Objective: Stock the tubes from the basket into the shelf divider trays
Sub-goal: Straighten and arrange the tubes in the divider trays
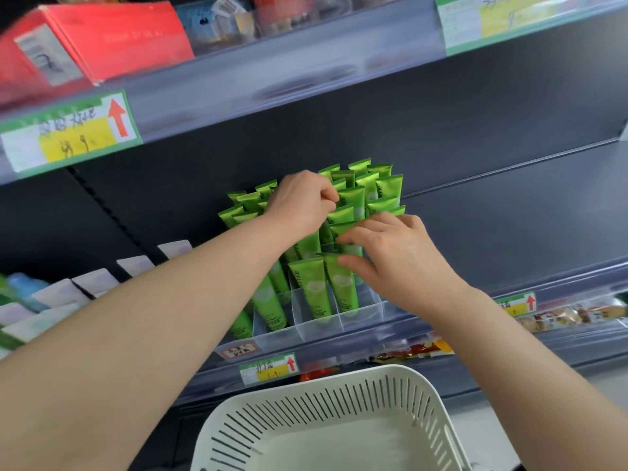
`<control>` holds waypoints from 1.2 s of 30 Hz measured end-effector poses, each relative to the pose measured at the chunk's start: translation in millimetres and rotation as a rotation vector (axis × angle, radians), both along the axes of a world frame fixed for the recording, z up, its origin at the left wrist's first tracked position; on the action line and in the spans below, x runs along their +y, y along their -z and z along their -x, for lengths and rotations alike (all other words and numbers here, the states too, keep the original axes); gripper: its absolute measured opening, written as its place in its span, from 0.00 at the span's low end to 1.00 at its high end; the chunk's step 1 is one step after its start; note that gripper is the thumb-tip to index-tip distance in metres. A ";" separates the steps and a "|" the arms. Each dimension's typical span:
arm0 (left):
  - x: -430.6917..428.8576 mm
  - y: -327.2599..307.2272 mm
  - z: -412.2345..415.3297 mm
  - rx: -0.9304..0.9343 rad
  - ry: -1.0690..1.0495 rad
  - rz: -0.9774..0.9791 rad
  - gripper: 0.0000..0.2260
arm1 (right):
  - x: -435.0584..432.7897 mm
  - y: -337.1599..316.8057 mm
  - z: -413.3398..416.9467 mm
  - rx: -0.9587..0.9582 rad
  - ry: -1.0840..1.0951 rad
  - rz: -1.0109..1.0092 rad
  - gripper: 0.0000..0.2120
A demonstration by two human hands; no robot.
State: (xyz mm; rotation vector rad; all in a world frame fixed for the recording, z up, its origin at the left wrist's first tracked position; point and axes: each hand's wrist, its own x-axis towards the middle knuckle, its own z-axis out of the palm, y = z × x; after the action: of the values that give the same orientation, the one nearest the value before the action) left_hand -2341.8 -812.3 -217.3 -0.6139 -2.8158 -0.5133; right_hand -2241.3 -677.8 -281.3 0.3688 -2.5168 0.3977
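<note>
Evidently both hands are straightening stock: the left hand [299, 202] pinches a green tube [350, 198] top mid-tray, the right hand [397, 256] grips another tube [341, 283] near the front, settling it cap-down between the clear tray [319, 329] dividers. Over twenty tubes stand there; the one white basket [326, 419] below looks empty.

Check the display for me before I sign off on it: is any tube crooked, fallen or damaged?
Nothing stands out. The green tubes stand cap-down in the clear divider tray, none fallen or visibly damaged. Both the left hand and right hand cover some middle tubes, so those can't be judged. The white basket looks empty.
</note>
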 end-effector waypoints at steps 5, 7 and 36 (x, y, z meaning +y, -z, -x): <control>-10.9 2.8 -16.4 -0.010 0.013 0.007 0.08 | -1.9 6.3 2.0 0.093 0.049 -0.023 0.02; -13.8 3.5 -18.6 -0.019 0.006 0.004 0.08 | 5.6 4.2 3.0 0.111 0.088 -0.009 0.03; -45.6 -11.8 -12.6 -0.059 -0.055 0.076 0.06 | -19.6 -8.3 -6.3 0.010 -0.008 -0.058 0.13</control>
State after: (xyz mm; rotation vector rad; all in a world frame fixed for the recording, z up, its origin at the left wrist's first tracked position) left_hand -2329.2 -857.9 -205.6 -0.5430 -2.9105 -0.4224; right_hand -2235.0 -697.4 -272.9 0.4023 -2.5223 0.3253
